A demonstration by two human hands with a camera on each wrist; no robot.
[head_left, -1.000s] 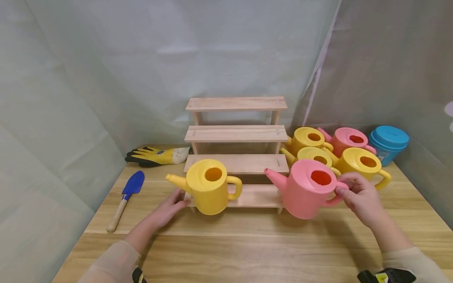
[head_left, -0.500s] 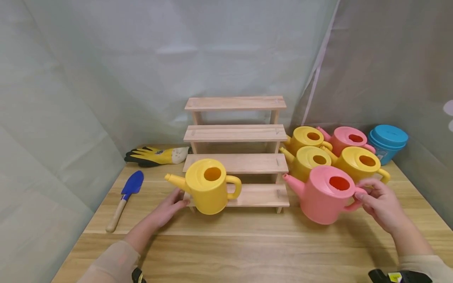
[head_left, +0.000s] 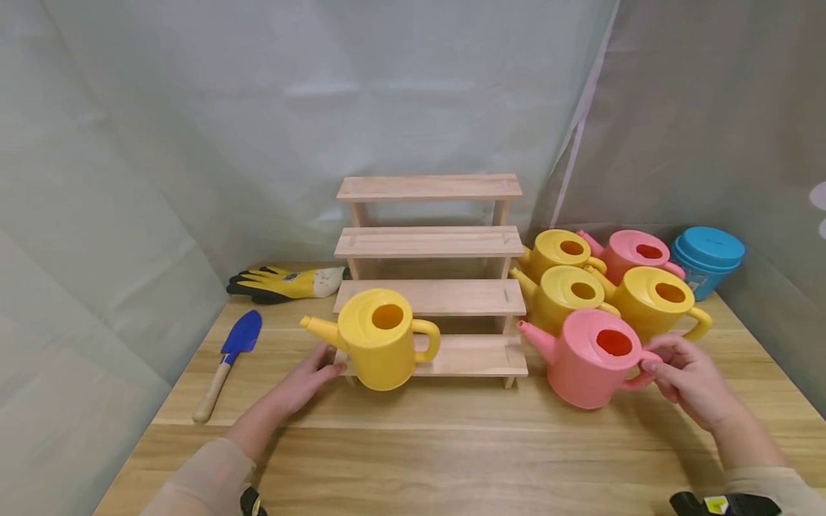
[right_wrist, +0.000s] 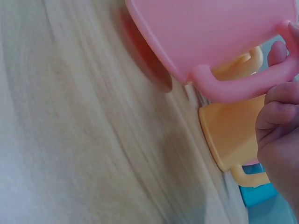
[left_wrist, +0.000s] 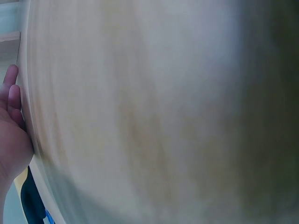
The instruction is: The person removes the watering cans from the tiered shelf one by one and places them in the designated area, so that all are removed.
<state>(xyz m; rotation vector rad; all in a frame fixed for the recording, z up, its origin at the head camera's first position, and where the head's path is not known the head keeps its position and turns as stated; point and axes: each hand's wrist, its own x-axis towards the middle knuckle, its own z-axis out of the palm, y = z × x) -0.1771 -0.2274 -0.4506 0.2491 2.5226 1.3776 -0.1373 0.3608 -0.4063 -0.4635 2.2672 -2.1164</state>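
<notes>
My right hand (head_left: 690, 380) pinches the handle of a pink watering can (head_left: 590, 362), its spout toward the left. In the right wrist view, this pink can (right_wrist: 215, 32) shows its handle between my thumb and fingers, with a reddish shadow on the table by its base. Whether the base touches the table I cannot tell. My left hand (head_left: 308, 381) rests at the left end of the lowest step of a wooden stepped shelf (head_left: 480, 355). A yellow watering can (head_left: 377, 351) stands on that step's left part, spout left. The left wrist view shows my left hand (left_wrist: 11, 130) only partly.
Behind the pink can at right stand more watering cans: yellow ones (head_left: 555, 304) and a pink one (head_left: 622, 258). A blue lidded tub (head_left: 706, 265) is in the back right corner. At left lie yellow-black gloves (head_left: 284, 284) and a blue trowel (head_left: 241, 337).
My right hand has carried the pink watering can rightward from before the shelf's right end, then its top has tipped slightly toward me. The left hand and the yellow can on the step stay put.
</notes>
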